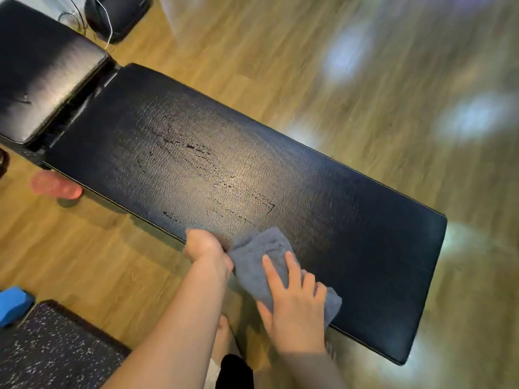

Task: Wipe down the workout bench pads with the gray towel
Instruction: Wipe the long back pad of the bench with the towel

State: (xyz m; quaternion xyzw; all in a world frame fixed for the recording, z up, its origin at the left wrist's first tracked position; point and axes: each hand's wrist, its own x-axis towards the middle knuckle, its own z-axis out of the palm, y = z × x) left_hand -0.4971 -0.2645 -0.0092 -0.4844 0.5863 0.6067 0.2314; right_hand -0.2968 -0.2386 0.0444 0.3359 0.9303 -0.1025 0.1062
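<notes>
Long pad: I see cracked spots, and hard rubbing may peel them more.
Gray towel: at the pad's near edge, so it may slip off.
Right hand: flat fingers press the towel.
Left hand: curled at the towel's corner; I cannot tell if it pinches it.

The long bench pad is black, its middle cracked in pale grey lines. On its near edge lies a slate-grey towel. Beyond its far end the short pad is black with a white sheen. The floor around it is honey-brown wood grain; nearer, a black mat speckled white and a bright blue block.
</notes>
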